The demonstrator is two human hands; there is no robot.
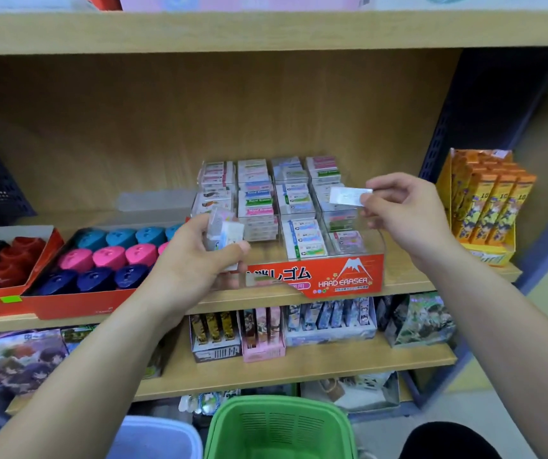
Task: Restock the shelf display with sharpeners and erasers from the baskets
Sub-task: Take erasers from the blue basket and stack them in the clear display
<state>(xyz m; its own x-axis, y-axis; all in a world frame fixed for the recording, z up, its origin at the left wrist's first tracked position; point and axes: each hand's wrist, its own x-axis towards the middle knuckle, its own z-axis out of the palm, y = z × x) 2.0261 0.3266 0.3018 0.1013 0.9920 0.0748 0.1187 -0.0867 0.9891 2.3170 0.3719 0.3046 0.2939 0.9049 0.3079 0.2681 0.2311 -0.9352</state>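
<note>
Asking: what could be going wrong as this person is restocking?

Answering: the left hand [196,260] is clutching a handful of small erasers [224,231] just over the front left of the clear eraser display [342,276], which is sitting on the wooden shelf [398,288]. Its grip is curling round several pieces at once, with the thumb pressing across the front. One piece could be slipping free and dropping toward the green basket [259,401] below, or landing in the wrong compartment. The back compartments are looking full, so anything forced in there may be jamming or toppling its neighbours.

Asking: and what is the right hand doing?

Answering: the right hand [408,213] is pinching a single wrapped eraser [348,196] by one end, between thumb and fingertips. It is holding the piece roughly level above the display's right-hand compartments, apart from the stock. That grip is closing narrowly on one end only, so the eraser could be twisting as it is going down. Blur is hiding its label, so I am not telling which slot it is matching.

Asking: where are the sharpeners sitting?

Answering: blue, pink and navy sharpeners [110,256] are lying in rows in a red box just left of the display, and neither hand is touching them
</note>
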